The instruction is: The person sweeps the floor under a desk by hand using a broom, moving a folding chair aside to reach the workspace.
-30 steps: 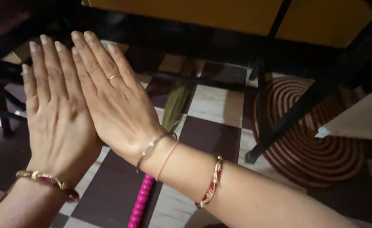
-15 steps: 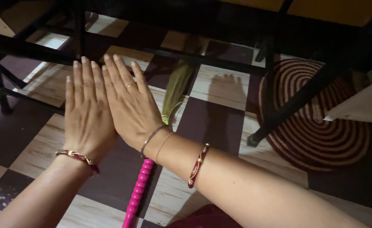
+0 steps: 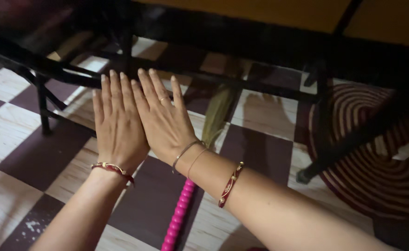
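Checkered floor of dark maroon and pale wood-look tiles fills the lower view; a black metal frame with crossbars bounds it at the top and left, and a round striped mat lies at the right, partly under a slanted black leg. Left hand and right hand are held flat, palms down, fingers straight and together, edges touching side by side above the floor; neither grasps anything. A broom lies on the floor beneath them: its pink ribbed handle emerges below the right wrist, its straw head points under the frame. Open tiles remain to the left of the hands.
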